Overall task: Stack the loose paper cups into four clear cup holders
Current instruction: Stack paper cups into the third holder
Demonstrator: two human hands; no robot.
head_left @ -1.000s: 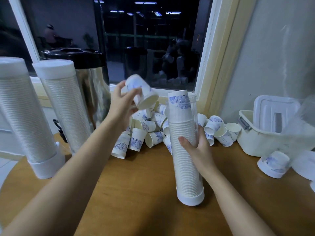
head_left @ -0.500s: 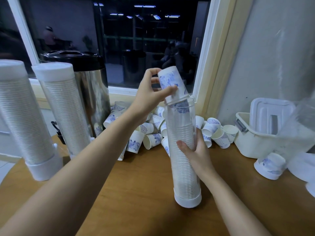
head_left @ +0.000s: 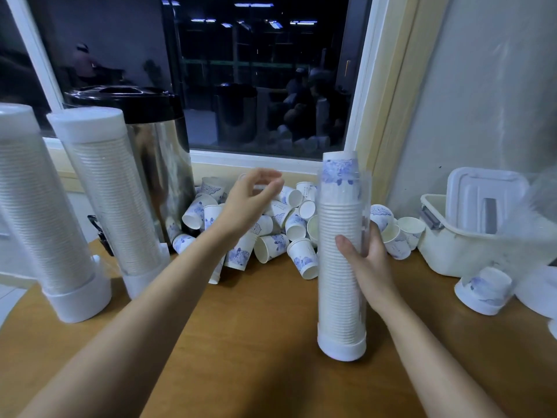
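Note:
A clear cup holder (head_left: 342,297) stands upright on the wooden table, packed with stacked paper cups; the top cup (head_left: 340,171) with a blue print pokes out above its rim. My right hand (head_left: 366,260) grips the holder round its middle. My left hand (head_left: 251,200) hovers empty, fingers loosely spread, above the pile of loose blue-printed paper cups (head_left: 271,224) lying by the window sill. Two more full holders with white caps, one (head_left: 111,200) next to the other (head_left: 39,212), stand at the left.
A steel urn with a black lid (head_left: 153,152) stands behind the left holders. A white lidded box (head_left: 470,236) sits at the right, with a short holder base with cups (head_left: 485,289) and a blurry clear tube (head_left: 539,203) near it. Table front (head_left: 256,342) is bare wood.
My left hand carried a cup from the pile onto the top of the stack, let it go, and has moved back left over the pile. My right hand kept its hold.

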